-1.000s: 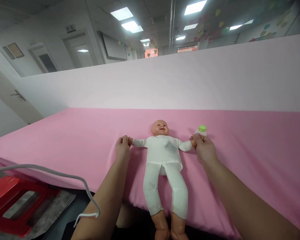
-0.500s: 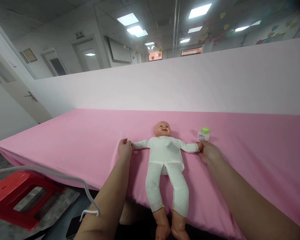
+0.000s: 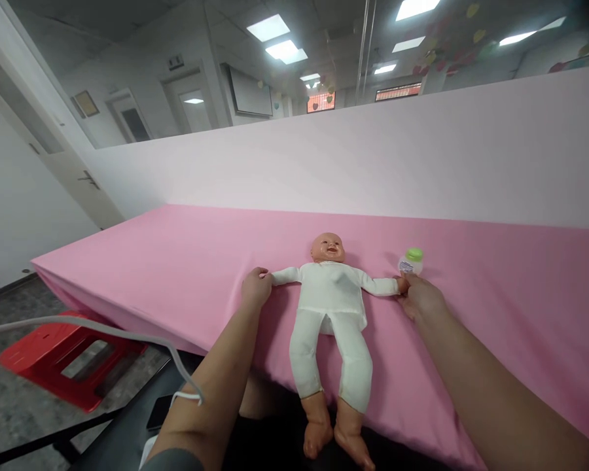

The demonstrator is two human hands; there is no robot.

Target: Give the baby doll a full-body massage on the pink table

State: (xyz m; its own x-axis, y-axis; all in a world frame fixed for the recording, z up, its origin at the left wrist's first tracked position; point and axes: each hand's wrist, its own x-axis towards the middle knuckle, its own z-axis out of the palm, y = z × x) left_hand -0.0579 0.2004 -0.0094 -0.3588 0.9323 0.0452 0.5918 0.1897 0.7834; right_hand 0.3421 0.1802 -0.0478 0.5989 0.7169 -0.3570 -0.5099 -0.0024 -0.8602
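A baby doll (image 3: 331,288) in a white top and white trousers lies face up on the pink cloth (image 3: 196,242), arms spread to both sides, bare feet over the near edge. My left hand (image 3: 257,286) is closed round the doll's hand at the left, which its fingers hide. At the right, my right hand (image 3: 422,296) grips the doll's other hand between thumb and fingers. Just beyond my right hand stands a small clear jar (image 3: 411,262) with a green lid and a printed label.
A white partition (image 3: 348,163) with glass above it runs behind the table. A red stool (image 3: 59,356) stands on the floor at the left. A white cable (image 3: 127,335) crosses near my left forearm, beside a dark phone (image 3: 159,412).
The view has shifted a little, so the doll, jar and hands appear slightly further right. Both hands keep their hold on the doll's hands, its arms still spread.
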